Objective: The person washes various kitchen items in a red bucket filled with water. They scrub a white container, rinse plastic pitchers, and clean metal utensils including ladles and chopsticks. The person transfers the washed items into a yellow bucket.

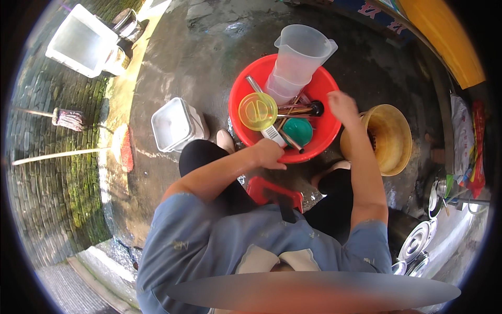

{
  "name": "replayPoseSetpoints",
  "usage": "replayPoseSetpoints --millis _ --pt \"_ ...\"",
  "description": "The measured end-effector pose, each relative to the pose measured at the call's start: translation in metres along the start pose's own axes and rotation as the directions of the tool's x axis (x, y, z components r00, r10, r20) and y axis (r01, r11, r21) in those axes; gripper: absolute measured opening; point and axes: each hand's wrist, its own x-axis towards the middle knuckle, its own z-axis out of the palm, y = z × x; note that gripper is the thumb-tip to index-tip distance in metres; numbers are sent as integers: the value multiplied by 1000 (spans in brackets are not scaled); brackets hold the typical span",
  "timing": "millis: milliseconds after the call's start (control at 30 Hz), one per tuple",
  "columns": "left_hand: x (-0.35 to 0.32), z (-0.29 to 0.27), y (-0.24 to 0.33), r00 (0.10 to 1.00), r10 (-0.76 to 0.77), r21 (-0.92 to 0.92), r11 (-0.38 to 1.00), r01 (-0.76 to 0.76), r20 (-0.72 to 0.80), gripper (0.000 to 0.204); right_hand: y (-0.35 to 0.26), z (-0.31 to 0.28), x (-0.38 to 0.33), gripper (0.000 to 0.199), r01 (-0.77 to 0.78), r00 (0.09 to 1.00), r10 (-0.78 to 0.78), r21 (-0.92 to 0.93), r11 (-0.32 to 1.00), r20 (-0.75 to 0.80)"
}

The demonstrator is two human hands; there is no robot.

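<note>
A round red plastic basin stands on the floor in front of my knees. My left hand is closed on its near rim. At the right rim is my right hand, slightly blurred, with fingers curled over the edge. Clear plastic jugs, stacked in one another, rise from the far side of the basin. Beside them lie a round yellow lidlike piece, a green bowl, a black-headed ladle and several sticklike utensils. A white piece with dark stripes lies just beyond my left hand.
White square buckets stand to the left, a yellowish round bucket to the right. Between my legs is a red stool. A mop, a broom and a clear tub are at far left. The dark floor looks wet.
</note>
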Motion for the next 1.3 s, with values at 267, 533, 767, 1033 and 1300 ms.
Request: replayPoseSetpoints --millis 267,533,767,1033,1300 --pt "-11 -54 -24 985 69 -207 973 -101 -155 36 41 170 103 40 -230 955 192 160 960 225" --pt "9 -86 -92 635 -385 -372 914 162 -669 35 67 235 121 45 -508 839 427 205 836 337" --pt "37 -59 -93 819 -353 -176 935 306 -452 39 69 255 71 47 -689 725 650 228 688 227" --pt "33 -78 -82 913 -347 -163 934 317 -214 30 96 239 53 49 -693 576 785 646 321 228" --pt "37 -75 -91 856 -388 -231 918 324 -341 40 52 183 67 51 -306 544 778 937 -165 315"
